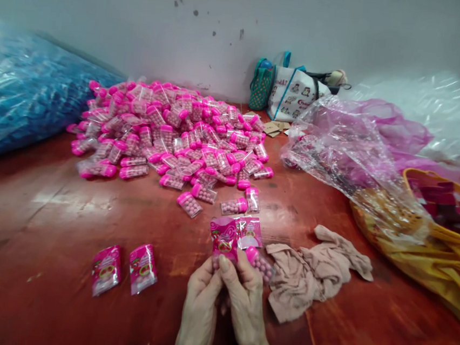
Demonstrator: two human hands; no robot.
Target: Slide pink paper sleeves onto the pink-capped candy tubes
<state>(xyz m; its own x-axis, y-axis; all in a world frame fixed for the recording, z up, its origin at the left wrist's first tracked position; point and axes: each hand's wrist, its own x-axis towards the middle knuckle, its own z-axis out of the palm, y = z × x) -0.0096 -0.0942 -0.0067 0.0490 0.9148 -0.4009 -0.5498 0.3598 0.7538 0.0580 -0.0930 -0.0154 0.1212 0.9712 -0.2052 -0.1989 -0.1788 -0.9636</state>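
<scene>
In the middle foreground, my left hand (199,310) and my right hand (245,299) are closed together, thumbs side by side, on the lower end of a pink printed packet (224,237). My fingers hide that end, with some round pink balls just showing at its edge. Behind my right fingers a small clear bottle of pink balls with a pink cap (260,265) lies tilted; whether a finger touches it I cannot tell. A second pink packet (251,231) lies just beyond. To the left, two filled packets, one (106,270) beside the other (143,269), lie flat on the reddish table (57,313).
A large heap of pink-capped bottles (176,135) covers the table's back middle. Right of my hands lies a crumpled beige cloth (313,273). A yellow bag (420,261) and clear plastic (338,145) fill the right; a blue-filled sack (30,93) stands left. Two bags, one white (296,95), rest by the wall.
</scene>
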